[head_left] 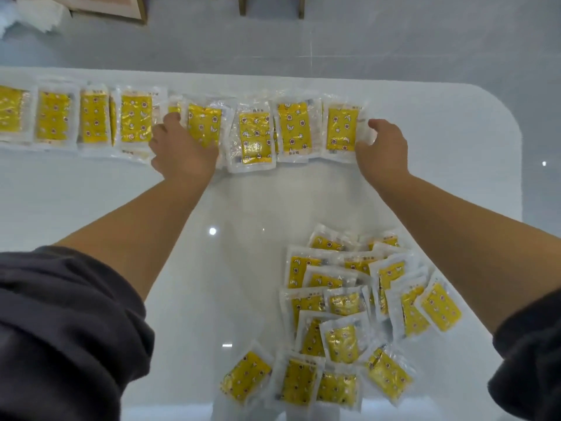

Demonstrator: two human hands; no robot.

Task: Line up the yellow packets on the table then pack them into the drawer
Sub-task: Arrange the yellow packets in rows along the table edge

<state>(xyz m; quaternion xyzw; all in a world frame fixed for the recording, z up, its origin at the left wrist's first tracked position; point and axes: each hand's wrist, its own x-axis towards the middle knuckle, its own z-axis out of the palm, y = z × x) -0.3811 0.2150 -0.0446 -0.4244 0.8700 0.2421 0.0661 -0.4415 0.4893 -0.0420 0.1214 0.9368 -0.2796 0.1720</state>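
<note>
Several yellow packets in clear wrappers lie in a row (91, 120) along the far side of the white table (230, 208). My left hand (182, 150) rests on the row's middle, its fingers curled at the left edge of one packet (204, 127). My right hand (384, 150) is at the row's right end, thumb and fingers around the right edge of the last packet (341, 129). A loose heap of several more yellow packets (346, 317) lies near me on the right. No drawer is in view.
The table's rounded far-right corner (513, 123) meets a grey floor (364, 41). Wooden furniture legs (243, 4) and a framed board (121, 7) stand beyond the far edge. White crumpled material (30, 13) lies at the top left.
</note>
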